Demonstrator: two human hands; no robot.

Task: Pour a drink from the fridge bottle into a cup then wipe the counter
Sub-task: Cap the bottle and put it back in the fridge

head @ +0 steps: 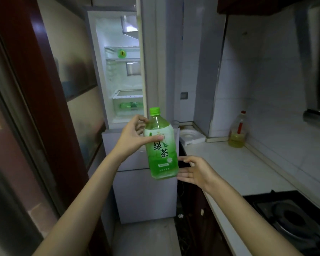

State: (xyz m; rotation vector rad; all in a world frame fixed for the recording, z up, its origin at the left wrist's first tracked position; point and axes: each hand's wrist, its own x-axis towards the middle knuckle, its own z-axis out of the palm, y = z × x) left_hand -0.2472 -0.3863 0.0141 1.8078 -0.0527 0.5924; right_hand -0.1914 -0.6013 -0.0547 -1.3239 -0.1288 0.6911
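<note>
A green tea bottle [161,146] with a green cap and a green-and-white label is held in the air in front of the fridge [118,71], tilted slightly. My left hand [135,135] grips its upper body, thumb across the label. My right hand [194,171] is open, with straight fingers at the bottle's lower right side near its base. The fridge's upper door stands open and lit; a second green bottle [130,105] lies in its lower drawer. No cup is in view.
A white counter [229,163] runs along the right wall. On it stand a bottle of yellow oil [237,132] and a white round-moulded foam piece [191,136]. A black gas hob [294,218] sits at the near right. A dark red door frame [35,89] borders the left.
</note>
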